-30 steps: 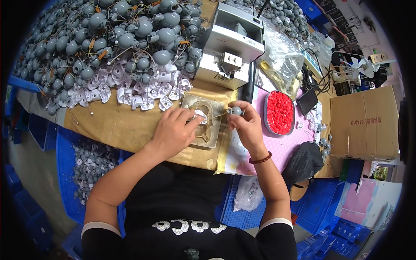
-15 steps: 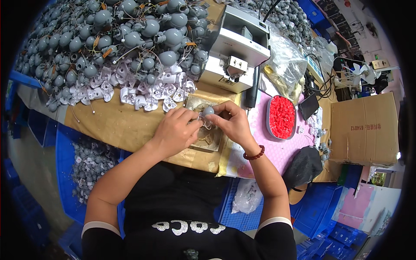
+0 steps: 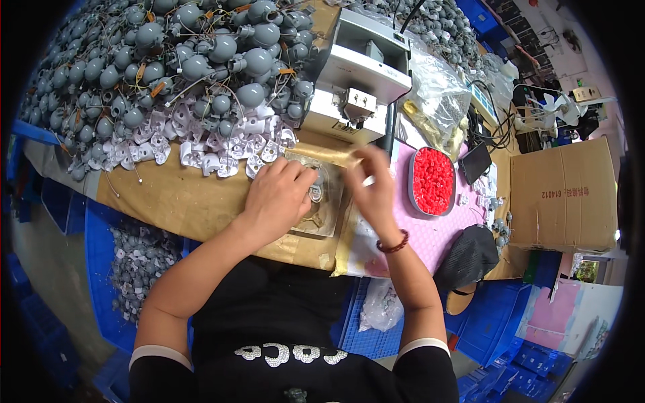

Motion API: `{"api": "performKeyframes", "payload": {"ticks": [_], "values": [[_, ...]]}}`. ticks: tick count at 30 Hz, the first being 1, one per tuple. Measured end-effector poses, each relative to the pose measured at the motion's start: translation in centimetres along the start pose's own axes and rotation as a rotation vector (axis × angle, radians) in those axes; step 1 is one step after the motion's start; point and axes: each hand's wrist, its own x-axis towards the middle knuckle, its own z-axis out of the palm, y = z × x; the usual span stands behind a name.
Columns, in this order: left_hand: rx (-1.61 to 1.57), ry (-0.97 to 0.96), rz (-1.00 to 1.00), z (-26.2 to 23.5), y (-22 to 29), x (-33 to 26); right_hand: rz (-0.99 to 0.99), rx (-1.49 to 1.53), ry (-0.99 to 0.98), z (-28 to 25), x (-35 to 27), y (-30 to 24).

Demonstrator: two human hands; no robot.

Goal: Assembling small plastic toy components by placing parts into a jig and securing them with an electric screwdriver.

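My left hand (image 3: 279, 195) lies on a clear plastic fixture (image 3: 329, 215) taped to the brown cardboard bench top (image 3: 175, 198). Its fingertips are curled down on a small grey part (image 3: 315, 195) seated in the fixture. My right hand (image 3: 373, 191) hovers just right of the fixture, over the edge of a pink mat (image 3: 430, 232). It is motion-blurred, with a beaded bracelet on the wrist. Something small and white shows at its fingers, but I cannot tell whether it is held.
A heap of grey bulb-shaped wired parts (image 3: 201, 54) and white flat pieces (image 3: 208, 151) fills the far left. A white bench machine (image 3: 356, 80) stands behind the fixture. To the right are an oval tray of red pieces (image 3: 432, 180), a cardboard box (image 3: 564, 195), a black cap (image 3: 467, 255) and blue crates (image 3: 101, 235).
My right hand carried a small grey round part from the right to the fixture, then drew back to the right. The left hand stayed on the fixture.
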Motion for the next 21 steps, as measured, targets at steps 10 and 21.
{"api": "performKeyframes", "payload": {"ticks": [10,21], "values": [[-0.14,-0.061,-0.019,0.4,-0.6,0.8,0.392,-0.292,0.091,-3.5,8.5,10.5],[-0.175,-0.077,-0.107,-0.2,-0.4,0.1,-0.299,0.724,0.366,-4.6,10.4,-6.2]]}}
